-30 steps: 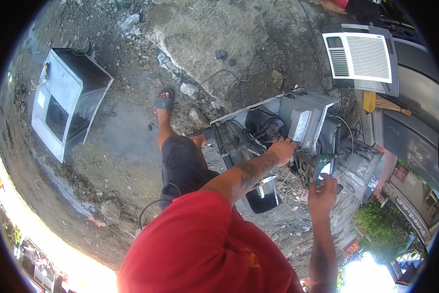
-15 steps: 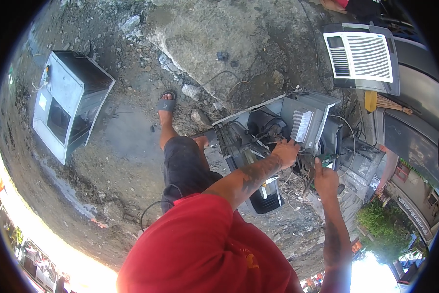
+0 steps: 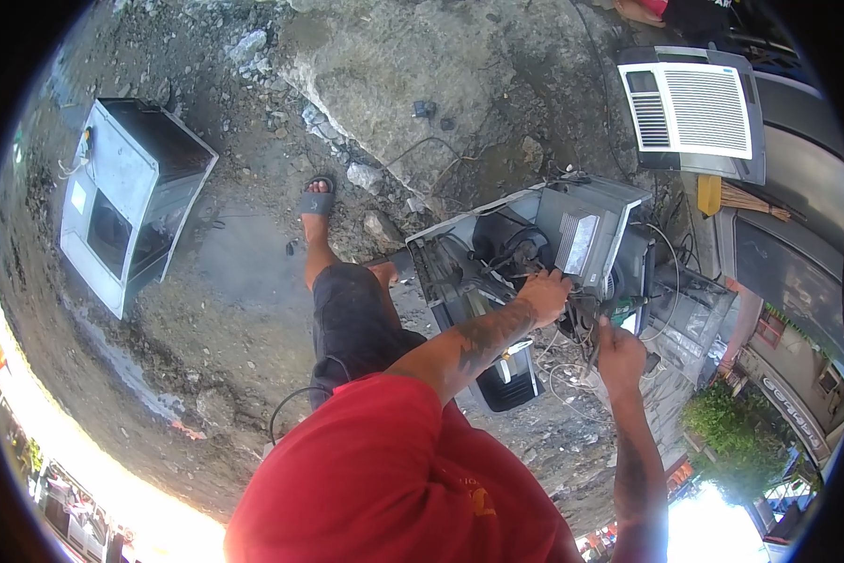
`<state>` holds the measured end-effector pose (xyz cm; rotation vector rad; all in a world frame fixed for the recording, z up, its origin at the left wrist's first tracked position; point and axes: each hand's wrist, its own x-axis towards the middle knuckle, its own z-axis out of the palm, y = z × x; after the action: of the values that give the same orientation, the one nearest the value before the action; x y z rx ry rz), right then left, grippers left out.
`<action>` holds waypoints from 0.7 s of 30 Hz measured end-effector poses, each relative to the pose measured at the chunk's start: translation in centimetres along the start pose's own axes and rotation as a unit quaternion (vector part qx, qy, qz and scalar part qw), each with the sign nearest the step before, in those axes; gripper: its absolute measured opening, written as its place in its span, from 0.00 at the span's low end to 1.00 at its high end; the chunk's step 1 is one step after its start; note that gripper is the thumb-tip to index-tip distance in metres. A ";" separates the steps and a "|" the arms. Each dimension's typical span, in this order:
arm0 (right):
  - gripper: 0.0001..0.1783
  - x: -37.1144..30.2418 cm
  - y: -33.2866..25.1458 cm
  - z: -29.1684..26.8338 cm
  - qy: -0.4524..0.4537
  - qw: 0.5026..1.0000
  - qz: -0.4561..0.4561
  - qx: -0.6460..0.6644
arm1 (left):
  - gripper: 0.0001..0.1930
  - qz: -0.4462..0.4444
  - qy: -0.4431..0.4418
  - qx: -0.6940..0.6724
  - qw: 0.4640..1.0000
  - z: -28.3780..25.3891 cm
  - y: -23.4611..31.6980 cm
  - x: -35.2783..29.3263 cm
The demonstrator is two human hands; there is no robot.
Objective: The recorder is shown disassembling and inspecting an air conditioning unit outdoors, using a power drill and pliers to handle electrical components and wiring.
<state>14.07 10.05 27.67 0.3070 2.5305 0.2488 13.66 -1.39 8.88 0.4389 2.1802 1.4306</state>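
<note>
An opened appliance, grey metal and apparently an air conditioner chassis, stands right of centre with a dark rounded part and wires inside. My left hand is at its near side, fingers curled against the lower edge of the grey metal box; what they grip is hidden. My right hand is beside it on the right, closed around something I cannot make out, with the thumb uppermost. A green part and a tangle of wires are just beyond this hand.
A white metal casing stands on the rough ground at left. A white louvred front panel and a broom are at far right. A dark panel lies below my left forearm. Loose cables and rubble lie around.
My right hand has shifted slightly left and down, its thumb lower against the fingers. My left hand stays at the appliance. The whole view has drifted slightly.
</note>
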 end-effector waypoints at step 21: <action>0.33 -0.9 0.1 0.0 -0.033 0.905 0.196 0.376 | 0.16 -0.012 0.010 -0.020 1.000 0.4 0.3 0.3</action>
<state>14.82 9.86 28.20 1.1025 2.3671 -0.6044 13.58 -0.84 8.92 0.3852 2.1599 1.4699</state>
